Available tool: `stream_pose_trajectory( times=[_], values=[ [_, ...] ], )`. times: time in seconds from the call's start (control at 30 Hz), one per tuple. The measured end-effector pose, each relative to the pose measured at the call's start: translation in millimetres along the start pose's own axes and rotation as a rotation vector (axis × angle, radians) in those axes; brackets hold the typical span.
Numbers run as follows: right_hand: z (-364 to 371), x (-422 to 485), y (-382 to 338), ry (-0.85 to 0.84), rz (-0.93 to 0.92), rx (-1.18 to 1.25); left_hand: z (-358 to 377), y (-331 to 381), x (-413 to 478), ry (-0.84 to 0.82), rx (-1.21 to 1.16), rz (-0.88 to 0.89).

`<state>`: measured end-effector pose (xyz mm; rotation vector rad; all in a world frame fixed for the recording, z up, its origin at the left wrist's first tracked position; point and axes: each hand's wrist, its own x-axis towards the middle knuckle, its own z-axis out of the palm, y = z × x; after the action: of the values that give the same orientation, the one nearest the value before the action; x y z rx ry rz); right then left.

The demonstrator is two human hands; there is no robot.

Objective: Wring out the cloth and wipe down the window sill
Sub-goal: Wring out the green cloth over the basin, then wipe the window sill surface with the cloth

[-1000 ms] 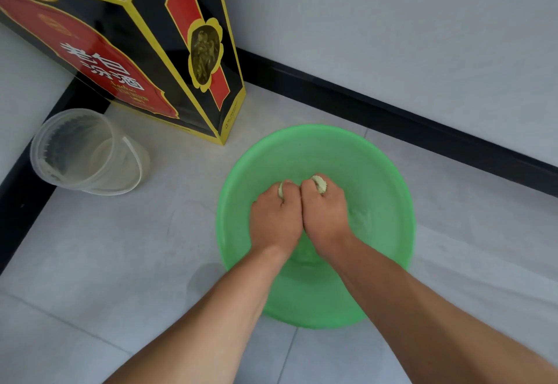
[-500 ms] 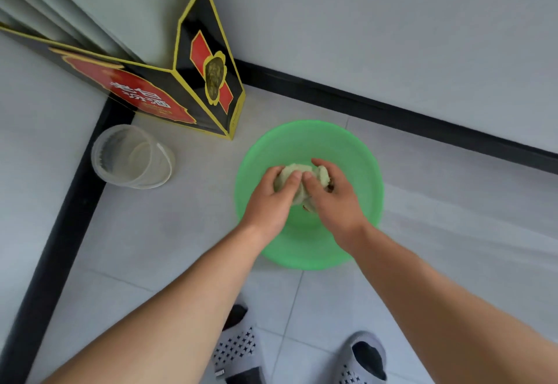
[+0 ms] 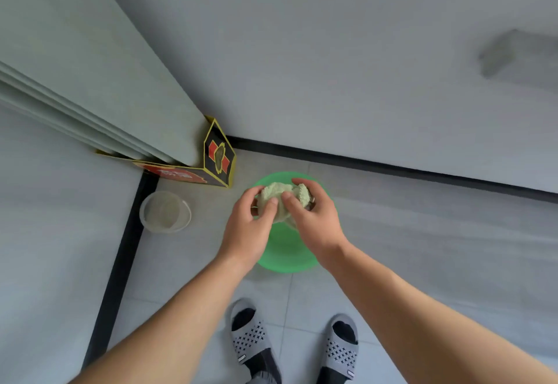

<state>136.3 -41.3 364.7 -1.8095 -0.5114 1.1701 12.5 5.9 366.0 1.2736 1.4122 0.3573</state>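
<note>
Cloth (image 3: 280, 198): pale green, bunched into a wad, gripped in both hands above the basin (image 3: 287, 258). As far as I can tell it does not touch the basin. Holding it over the bowl means drips should land inside and not on the floor (image 3: 422, 232).

Left hand (image 3: 249, 228): fingers curled round the left end of the wad, thumb pressed on top.
Right hand (image 3: 315, 222): same on the right end, thumb on top, fingers wrapped round the far side.
The thumbs lie nearly touching at the middle. So close a grip leaves a short span between the hands, which I judge suits a twist, wrists turning opposite ways to squeeze the water out.

No water stream visible; wetness of the cloth cannot be told.

Stance: slippers (image 3: 250, 343) near the basin on my side, arms reaching forward and down. A clear tub (image 3: 164, 211) stands on the floor to the left and a box (image 3: 219, 157) in the corner, both apart from the basin.

Sill: cannot pick it out for certain. Judgement: wringing stage, wiping not yet begun.
</note>
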Motion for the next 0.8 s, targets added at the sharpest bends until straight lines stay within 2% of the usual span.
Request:
stream_pose_trajectory(
  times=[0.13, 0.3, 0.53, 0.67, 0.8],
  values=[
    [-44.0, -33.5, -70.9, 0.008, -0.065, 0.025, 0.9, 75.2, -33.8, 0.004, 0.008, 0.152],
    [-137.7, -61.6, -141.5, 0.056, -0.127, 0.069, 48.4, 171.1, -68.1, -0.037, 0.009, 0.292],
    [-318.8, -66.7, -196.5, 0.068, -0.203, 0.090, 183.8, 289.4, -107.2, -0.156, 0.000, 0.406],
    [-418.4, -40.9, -220.8, 0.084, -0.236, 0.076, 269.4, 348.2, -103.4, -0.298, -0.013, 0.412],
    [-484.4, 0.5, -238.1, 0.076, -0.261, 0.085, 332.3, 392.4, -80.4, -0.283, -0.035, 0.379]
  ],
)
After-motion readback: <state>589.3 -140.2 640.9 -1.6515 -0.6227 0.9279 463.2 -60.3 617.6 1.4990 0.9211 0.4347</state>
